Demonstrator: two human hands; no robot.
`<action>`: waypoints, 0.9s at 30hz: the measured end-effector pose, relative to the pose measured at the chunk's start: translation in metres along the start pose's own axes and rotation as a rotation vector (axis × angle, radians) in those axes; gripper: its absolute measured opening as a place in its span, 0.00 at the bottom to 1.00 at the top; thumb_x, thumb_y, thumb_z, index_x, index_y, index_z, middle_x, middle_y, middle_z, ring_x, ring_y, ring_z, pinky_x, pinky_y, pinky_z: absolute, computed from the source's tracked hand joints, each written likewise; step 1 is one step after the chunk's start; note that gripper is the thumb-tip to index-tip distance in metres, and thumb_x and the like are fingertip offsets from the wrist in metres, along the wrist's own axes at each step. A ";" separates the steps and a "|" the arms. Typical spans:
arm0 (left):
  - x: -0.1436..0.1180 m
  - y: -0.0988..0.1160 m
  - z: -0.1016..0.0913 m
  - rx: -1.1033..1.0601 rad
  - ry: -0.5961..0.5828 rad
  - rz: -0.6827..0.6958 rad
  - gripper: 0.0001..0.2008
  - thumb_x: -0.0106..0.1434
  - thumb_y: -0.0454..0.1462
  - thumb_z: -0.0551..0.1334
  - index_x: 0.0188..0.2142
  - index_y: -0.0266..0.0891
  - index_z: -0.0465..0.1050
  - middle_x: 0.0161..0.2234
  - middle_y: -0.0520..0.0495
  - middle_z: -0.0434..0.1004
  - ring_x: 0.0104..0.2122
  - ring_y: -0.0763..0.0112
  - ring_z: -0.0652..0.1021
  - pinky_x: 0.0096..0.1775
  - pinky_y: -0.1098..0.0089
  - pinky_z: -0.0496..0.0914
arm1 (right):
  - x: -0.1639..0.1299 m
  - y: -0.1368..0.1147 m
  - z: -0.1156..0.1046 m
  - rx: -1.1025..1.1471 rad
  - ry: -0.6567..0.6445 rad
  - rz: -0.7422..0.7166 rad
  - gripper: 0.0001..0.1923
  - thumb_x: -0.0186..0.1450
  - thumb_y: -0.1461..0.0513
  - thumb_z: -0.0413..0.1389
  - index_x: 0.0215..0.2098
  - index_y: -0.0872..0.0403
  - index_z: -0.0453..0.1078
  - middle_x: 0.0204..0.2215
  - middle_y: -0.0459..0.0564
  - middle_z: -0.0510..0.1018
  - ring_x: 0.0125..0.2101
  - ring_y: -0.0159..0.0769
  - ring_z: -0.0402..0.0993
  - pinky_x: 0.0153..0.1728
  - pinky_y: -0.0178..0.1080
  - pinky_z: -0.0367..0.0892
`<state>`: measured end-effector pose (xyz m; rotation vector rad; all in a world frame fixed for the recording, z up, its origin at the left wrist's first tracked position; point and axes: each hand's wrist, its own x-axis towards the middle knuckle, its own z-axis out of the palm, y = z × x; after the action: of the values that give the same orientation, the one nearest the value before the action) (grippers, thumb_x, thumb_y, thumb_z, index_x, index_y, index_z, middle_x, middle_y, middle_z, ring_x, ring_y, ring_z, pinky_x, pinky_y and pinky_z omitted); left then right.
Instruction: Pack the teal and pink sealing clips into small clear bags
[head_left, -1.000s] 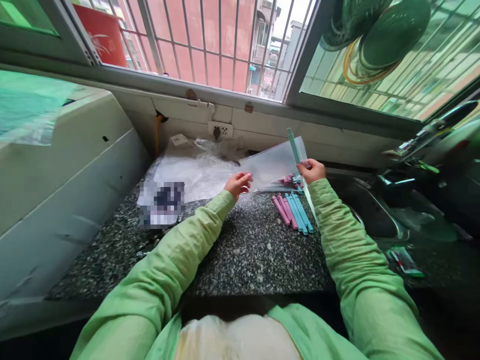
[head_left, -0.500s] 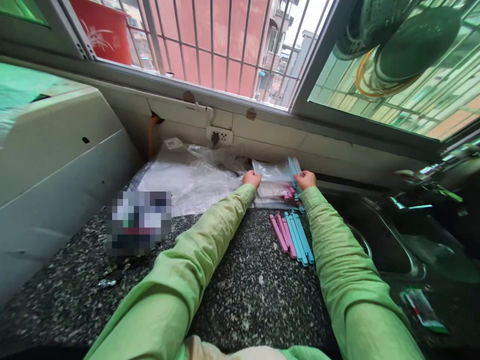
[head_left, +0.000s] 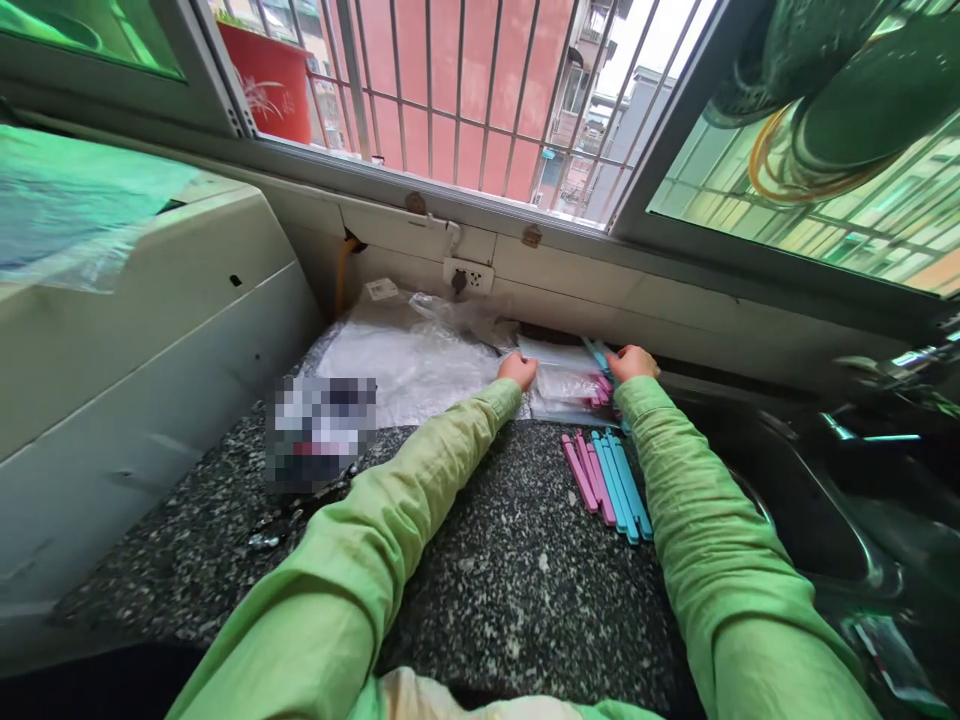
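A clear plastic bag (head_left: 559, 353) with blue strips at its right end lies over a stack of similar clear bags (head_left: 562, 408), one showing pink strips (head_left: 601, 390). Closed at the bag's left edge is my left hand (head_left: 517, 371), its fingertips partly hidden. My right hand (head_left: 632, 363) pinches the right end, where the blue strips (head_left: 598, 352) are. Just in front of the stack, on the speckled counter, lie loose pink bag clips (head_left: 581, 472) and blue bag clips (head_left: 622, 485), side by side.
Left of the stack spreads a crumpled clear plastic sheet (head_left: 420, 370), with a blurred-out item (head_left: 322, 435) at its near edge. A sink (head_left: 817, 500) borders the counter on the right. A white cabinet-like box (head_left: 247, 290) stands left; a wall socket (head_left: 469, 277) is behind.
The held bag has come down from a raised, tilted position to lie flatter over the stack, both hands still at its ends. The whole view has shifted, so the scene sits further right.
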<state>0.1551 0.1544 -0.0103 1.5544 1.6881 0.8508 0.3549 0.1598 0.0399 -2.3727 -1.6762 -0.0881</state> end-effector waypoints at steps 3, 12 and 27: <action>-0.007 0.001 -0.021 0.047 -0.039 0.062 0.11 0.54 0.37 0.55 0.26 0.33 0.74 0.26 0.43 0.76 0.31 0.67 0.75 0.35 0.72 0.67 | -0.003 -0.015 -0.011 -0.098 0.021 0.007 0.15 0.56 0.57 0.51 0.36 0.58 0.71 0.37 0.61 0.74 0.39 0.47 0.71 0.35 0.44 0.65; 0.006 -0.022 -0.134 0.331 0.145 0.145 0.11 0.53 0.38 0.56 0.33 0.37 0.74 0.36 0.45 0.76 0.37 0.66 0.74 0.39 0.71 0.66 | -0.006 -0.105 -0.012 0.000 -0.001 -0.321 0.12 0.57 0.57 0.51 0.37 0.49 0.72 0.38 0.49 0.76 0.39 0.38 0.71 0.38 0.37 0.65; 0.051 -0.059 -0.185 0.524 0.281 0.021 0.15 0.53 0.42 0.57 0.41 0.43 0.70 0.40 0.44 0.74 0.41 0.62 0.73 0.38 0.69 0.66 | 0.010 -0.209 0.034 0.203 -0.121 -0.521 0.17 0.55 0.59 0.53 0.43 0.49 0.68 0.37 0.45 0.76 0.37 0.33 0.71 0.38 0.32 0.64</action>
<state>-0.0340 0.1976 0.0411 1.8574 2.2324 0.6924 0.1604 0.2429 0.0414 -1.7816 -2.2041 0.1344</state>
